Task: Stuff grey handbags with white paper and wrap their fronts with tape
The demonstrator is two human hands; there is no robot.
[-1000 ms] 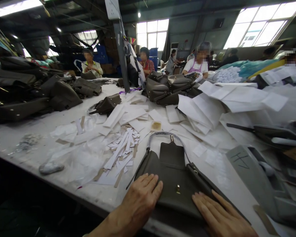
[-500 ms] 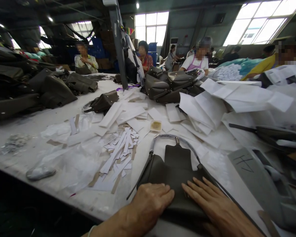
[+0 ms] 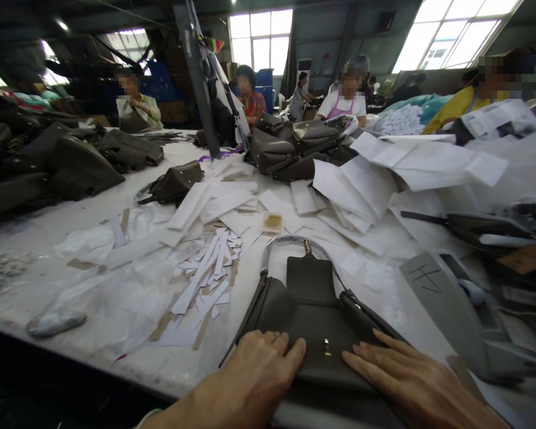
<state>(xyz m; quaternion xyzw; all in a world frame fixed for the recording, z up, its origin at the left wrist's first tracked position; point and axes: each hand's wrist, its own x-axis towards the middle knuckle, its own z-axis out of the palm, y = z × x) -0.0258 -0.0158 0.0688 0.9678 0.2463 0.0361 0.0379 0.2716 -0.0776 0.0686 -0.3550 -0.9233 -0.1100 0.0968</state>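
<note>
A dark olive-brown handbag [image 3: 315, 319] lies on the table in front of me, its flap [image 3: 310, 277] folded back away from me and its wrapped handle [image 3: 268, 250] arched beyond it. A small gold-coloured clasp piece [image 3: 326, 347] shows on its front panel. My left hand [image 3: 261, 369] rests on the bag's left part, fingers bent a little and thumb apart. On the right part my right hand [image 3: 404, 369] lies flat, fingers stretched toward the clasp. The bag's near edge is dark and partly hidden by my hands.
Paper strips [image 3: 209, 274] and clear plastic [image 3: 129, 310] lie to the left. White sheets [image 3: 361, 185] are heaped behind the bag, near a small dish [image 3: 273, 222]. A grey machine marked in pen [image 3: 433, 286] stands at right. More bags [image 3: 290, 146] and several people are beyond.
My hands have moved apart, the right one shifting outward and nearer, and the gold-coloured clasp piece now shows between them. The whole view has shifted slightly, with things appearing further left.
</note>
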